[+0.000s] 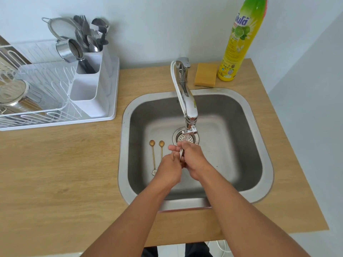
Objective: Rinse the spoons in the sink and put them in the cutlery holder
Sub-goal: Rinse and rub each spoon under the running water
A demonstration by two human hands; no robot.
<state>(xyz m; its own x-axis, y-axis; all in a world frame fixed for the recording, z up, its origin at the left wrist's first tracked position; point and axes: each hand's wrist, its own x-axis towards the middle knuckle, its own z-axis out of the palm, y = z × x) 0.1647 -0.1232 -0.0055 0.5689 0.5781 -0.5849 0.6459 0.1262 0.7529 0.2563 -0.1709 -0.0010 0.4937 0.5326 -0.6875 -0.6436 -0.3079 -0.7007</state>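
1. My two hands are together over the sink (241, 112), just under the tap (188, 106).
2. My right hand (193, 160) has its fingers curled round a thin silver spoon (181, 152). I can only see a little bit of it.
3. My left hand (169, 169) touches the same spoon from the other side, and its fingers are bent round it too.
4. Two gold spoons (153, 154) lie flat on the sink floor, just left of my hands. Their round ends point away from me.
5. The drain (179, 138) is right past my fingers.
6. The sink sits in a wooden surface (65, 173).
7. Far to the left, on a white tray, is the cutlery holder (92, 89). Forks and spoons stand up in its back part.
8. A wire dish rack (37, 101) is beside it.
9. Behind the sink are a yellow sponge (206, 74) and a tall yellow and green soap bottle (239, 39).
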